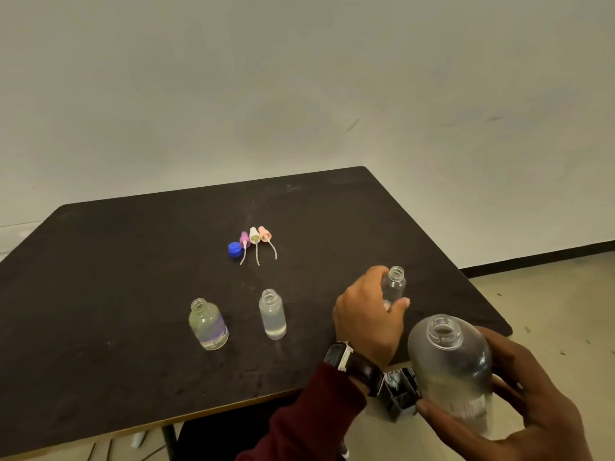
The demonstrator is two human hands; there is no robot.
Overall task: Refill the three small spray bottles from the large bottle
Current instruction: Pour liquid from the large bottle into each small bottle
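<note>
Clear plastic throughout: the left hand (367, 314) curls its fingers round the third small spray bottle (393, 284), at four o'clock on the dark table (133, 294), probably steadying it for pouring. The right hand (519, 404) wraps the uncapped large bottle (452, 367), held upright near five o'clock, looking frosted and partly full
</note>
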